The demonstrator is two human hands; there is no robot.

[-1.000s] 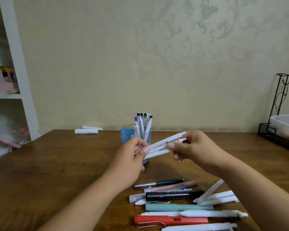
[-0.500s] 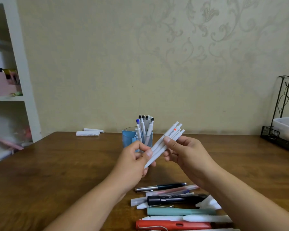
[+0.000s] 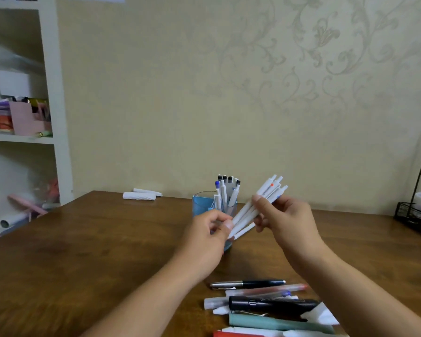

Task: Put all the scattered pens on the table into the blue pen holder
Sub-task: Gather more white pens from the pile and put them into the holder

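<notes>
We've got bare table (image 3: 88,251) from 7 to 10 o'clock; pens (image 3: 225,193) already crowd the holder (image 3: 201,205), loose pile (image 3: 265,305) clutters 5 o'clock.

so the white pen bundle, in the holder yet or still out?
Out. The white pen bundle is held tilted in the air by both hands, left hand and right hand, in front of the blue pen holder.

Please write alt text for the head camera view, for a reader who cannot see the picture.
Two bare hands, left hand and right hand, hold a tilted bundle of white pens above a wooden table, just in front of a blue pen holder that already has pens in it. More pens lie scattered on the table near the camera.
</notes>
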